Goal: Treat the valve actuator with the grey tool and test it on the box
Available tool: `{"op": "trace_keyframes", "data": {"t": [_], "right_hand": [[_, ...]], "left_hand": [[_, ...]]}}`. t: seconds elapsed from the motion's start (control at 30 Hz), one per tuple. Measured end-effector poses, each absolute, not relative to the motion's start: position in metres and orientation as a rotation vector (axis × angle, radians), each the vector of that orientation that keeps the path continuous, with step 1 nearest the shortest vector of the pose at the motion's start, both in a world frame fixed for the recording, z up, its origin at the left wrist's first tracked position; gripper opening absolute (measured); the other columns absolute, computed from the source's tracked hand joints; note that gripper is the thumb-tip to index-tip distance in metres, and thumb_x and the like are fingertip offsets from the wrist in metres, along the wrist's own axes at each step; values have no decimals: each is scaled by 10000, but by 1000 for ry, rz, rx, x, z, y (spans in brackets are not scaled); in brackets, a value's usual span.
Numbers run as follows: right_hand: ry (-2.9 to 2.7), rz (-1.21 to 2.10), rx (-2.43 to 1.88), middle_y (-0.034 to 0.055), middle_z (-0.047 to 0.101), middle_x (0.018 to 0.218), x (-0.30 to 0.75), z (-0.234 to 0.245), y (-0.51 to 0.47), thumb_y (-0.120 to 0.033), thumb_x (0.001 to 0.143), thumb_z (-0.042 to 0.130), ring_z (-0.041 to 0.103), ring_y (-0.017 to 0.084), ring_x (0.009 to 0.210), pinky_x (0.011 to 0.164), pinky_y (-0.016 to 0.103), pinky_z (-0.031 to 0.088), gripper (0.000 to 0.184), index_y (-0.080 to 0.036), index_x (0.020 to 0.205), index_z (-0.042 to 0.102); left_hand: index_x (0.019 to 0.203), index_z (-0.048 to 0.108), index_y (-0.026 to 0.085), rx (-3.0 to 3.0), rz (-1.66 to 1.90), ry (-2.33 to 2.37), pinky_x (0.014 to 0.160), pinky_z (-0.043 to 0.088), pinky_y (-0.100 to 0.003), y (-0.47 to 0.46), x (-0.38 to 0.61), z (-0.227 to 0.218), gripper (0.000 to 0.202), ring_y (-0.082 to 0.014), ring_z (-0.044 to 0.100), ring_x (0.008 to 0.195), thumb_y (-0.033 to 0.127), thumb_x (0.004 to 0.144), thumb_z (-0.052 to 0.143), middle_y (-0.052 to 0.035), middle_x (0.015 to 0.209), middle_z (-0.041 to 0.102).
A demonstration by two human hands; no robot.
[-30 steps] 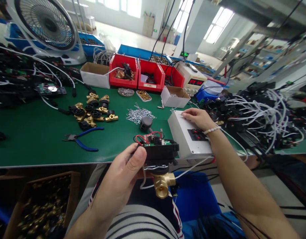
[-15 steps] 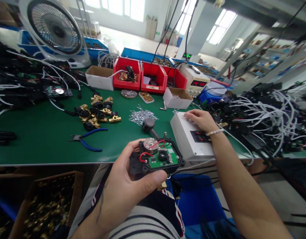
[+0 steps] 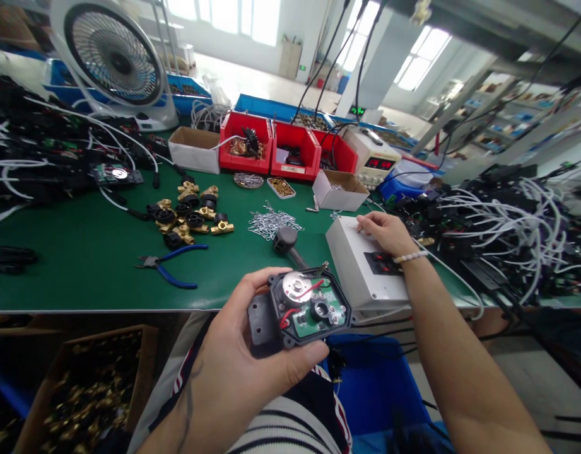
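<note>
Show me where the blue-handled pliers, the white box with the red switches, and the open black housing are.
blue-handled pliers (image 3: 173, 265): head view, on the handles.
white box (image 3: 354, 261): head view, on its bare top face.
black housing (image 3: 303, 308): head view, on the green board inside, held by the left hand (image 3: 243, 359).

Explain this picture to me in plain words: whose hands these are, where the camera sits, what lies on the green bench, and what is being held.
There is no machine here: a person works with bare hands, and the one camera sits on their head, looking down. The left hand grips an open black housing showing a green circuit board, red wires and a round metal motor. The right hand rests on a white switch box. On the green bench lie blue-handled pliers, brass valve fittings, a heap of wire clips, red bins and a fan.
</note>
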State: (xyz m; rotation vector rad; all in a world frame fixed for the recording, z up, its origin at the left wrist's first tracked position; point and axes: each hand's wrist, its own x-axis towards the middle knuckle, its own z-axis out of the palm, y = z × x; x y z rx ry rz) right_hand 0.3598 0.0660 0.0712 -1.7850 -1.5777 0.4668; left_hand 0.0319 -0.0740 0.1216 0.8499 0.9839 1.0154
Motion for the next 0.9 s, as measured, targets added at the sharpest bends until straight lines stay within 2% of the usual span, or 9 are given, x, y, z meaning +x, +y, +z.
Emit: {"op": "trace_keyframes", "data": {"t": [0.23,0.33,0.4,0.5,0.6,0.77,0.9], "right_hand": [[-1595,440,-1807,28,609,610,358,74,65,-665,692,644,520,156,583,634,304,437,481,-189,623,616],[-1595,431,-1812,29,609,610,357,74,65,-653,698,645,521,159,588,618,299,429,470,-190,622,613],[-1594,430,-1813,31,612,613,357,73,64,-644,702,644,522,160,589,608,296,425,462,-191,622,612],[-1595,434,-1811,32,616,618,357,74,64,-643,702,641,522,160,586,608,296,427,458,-193,622,611],[-1599,435,-1811,33,616,620,356,74,63,-649,694,644,522,160,585,613,298,427,461,-194,623,613],[-1604,426,-1813,30,610,604,356,74,64,-642,707,644,529,165,584,615,302,435,454,-197,620,612],[-1605,415,-1817,31,612,603,356,74,64,-612,722,638,531,167,587,614,303,434,429,-196,619,614]], "left_hand": [[1145,619,258,918,987,1021,767,543,-197,-72,28,114,625,-182,680,895,246,588,903,-18,1056,708],[1202,598,221,858,1008,840,879,537,-246,-66,28,104,583,-204,669,993,411,704,835,-56,1149,684],[1193,606,163,765,1024,721,859,553,-284,-62,29,97,521,-224,677,972,508,817,708,-107,1144,682],[1162,635,124,638,1015,668,781,576,-290,-59,31,91,440,-228,696,900,474,895,617,-138,1065,707],[1153,656,150,585,1012,651,833,573,-286,-58,32,90,377,-220,687,964,424,894,636,-119,1095,706],[1173,633,122,599,981,733,851,568,-307,-61,31,95,448,-240,683,971,451,870,660,-143,1103,699],[1167,623,92,632,999,758,809,577,-320,-62,30,97,493,-260,688,942,467,850,675,-168,1087,696]]}}
